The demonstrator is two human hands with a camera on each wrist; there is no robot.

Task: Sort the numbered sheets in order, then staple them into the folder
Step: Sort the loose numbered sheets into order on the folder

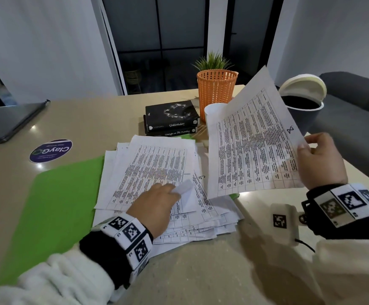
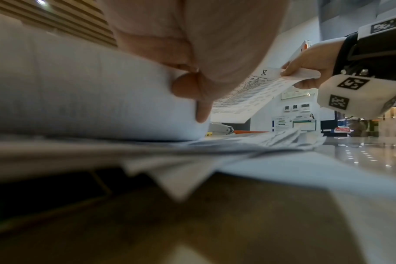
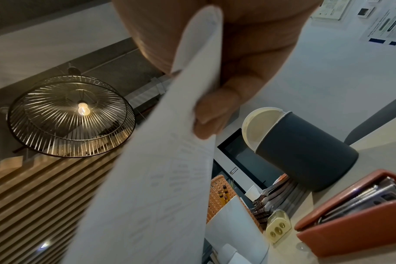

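A loose pile of printed sheets lies on the table, partly over an open green folder. My left hand rests on the pile and pinches the near right corner of the top sheet, which curls up over the fingers. A sheet marked 6 shows just beside it. My right hand holds a sheet marked 8 by its right edge, raised and tilted above the table's right side. From the right wrist, that sheet is pinched between thumb and fingers.
Behind the pile stand two black books, a white cup, an orange basket with a plant and a dark bin with a white lid. A laptop lies far left. A red-brown pen case sits at right.
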